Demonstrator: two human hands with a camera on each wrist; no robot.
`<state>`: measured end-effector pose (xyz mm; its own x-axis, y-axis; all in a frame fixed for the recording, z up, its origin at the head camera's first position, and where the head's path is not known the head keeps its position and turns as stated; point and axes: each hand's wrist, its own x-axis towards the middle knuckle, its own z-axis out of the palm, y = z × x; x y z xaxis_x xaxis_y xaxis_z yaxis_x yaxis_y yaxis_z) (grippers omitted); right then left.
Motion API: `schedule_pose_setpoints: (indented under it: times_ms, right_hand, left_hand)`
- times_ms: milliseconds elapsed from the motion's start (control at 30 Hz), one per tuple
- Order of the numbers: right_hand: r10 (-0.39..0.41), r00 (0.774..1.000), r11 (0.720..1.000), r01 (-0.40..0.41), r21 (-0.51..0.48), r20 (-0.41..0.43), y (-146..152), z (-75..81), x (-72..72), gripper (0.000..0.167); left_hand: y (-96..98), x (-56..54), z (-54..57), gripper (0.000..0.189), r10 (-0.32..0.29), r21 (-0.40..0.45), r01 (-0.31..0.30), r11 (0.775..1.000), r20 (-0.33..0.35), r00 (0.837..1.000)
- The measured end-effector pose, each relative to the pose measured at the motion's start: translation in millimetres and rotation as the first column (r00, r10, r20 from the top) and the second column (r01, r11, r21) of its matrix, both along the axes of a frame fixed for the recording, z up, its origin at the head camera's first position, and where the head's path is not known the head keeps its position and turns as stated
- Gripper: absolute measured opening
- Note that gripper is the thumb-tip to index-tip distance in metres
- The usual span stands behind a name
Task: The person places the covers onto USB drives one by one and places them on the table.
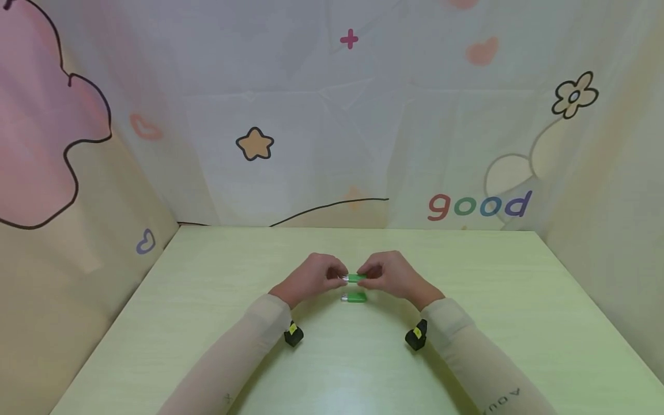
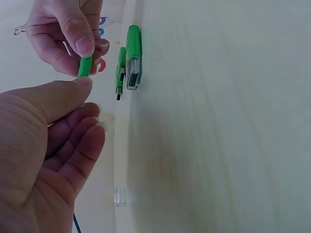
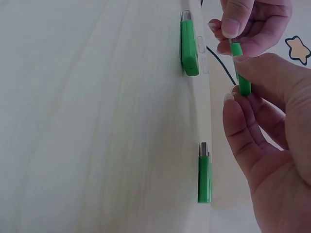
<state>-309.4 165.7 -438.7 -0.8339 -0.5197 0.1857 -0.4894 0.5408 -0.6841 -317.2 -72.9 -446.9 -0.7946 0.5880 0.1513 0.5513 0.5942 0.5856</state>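
Above the table, both hands meet at a green USB flash drive (image 1: 354,278). My right hand (image 1: 394,275) pinches its green body (image 3: 244,85) between thumb and fingers. My left hand (image 1: 315,275) pinches the plug end, which its thumb and fingertips mostly hide; I cannot tell whether a cap is on it. Nearer to me, a second green flash drive (image 1: 357,298) lies on the table, a clear cap (image 2: 133,80) over its metal plug.
Beyond the held drive, other green flash drives (image 2: 119,77) lie with bare metal plugs; one uncapped drive (image 3: 204,179) shows in the right wrist view. A loose clear cap (image 2: 120,196) lies on the pale table (image 1: 353,357). A printed cloth (image 1: 311,115) hangs behind.
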Motion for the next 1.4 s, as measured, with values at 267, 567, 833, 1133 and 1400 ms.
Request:
schedule_pose_setpoints:
  times_ms: [267,567,833,1133,1400]
  right_hand:
    - [0.004,0.999,0.997,-0.007,0.077,0.046,-1.0,-6.6,-5.7,0.015]
    - [0.017,0.997,0.990,-0.027,0.141,0.073,-4.4,-7.1,-9.9,0.014]
    - [0.007,0.996,0.985,-0.022,0.171,0.089,-6.5,-7.6,-11.6,0.012]
    - [-0.022,0.991,0.983,-0.003,0.183,0.134,-9.2,-5.0,-10.1,0.012]
    - [-0.028,0.992,0.978,0.001,0.208,0.125,-10.8,-4.1,-11.1,0.011]
  left_hand:
    - [3.8,-4.7,-0.4,0.007,-0.003,-0.063,0.005,0.998,0.030,1.000]
    - [9.1,-4.8,-1.1,0.003,-0.009,-0.139,0.006,0.990,-0.017,1.000]
    - [11.0,-3.7,0.1,0.004,-0.020,-0.174,0.016,0.985,-0.016,1.000]
    - [13.0,-4.4,2.0,0.006,-0.010,-0.215,0.010,0.976,-0.001,1.000]
    - [14.1,-5.6,0.4,0.004,0.006,-0.220,-0.004,0.975,0.008,1.000]
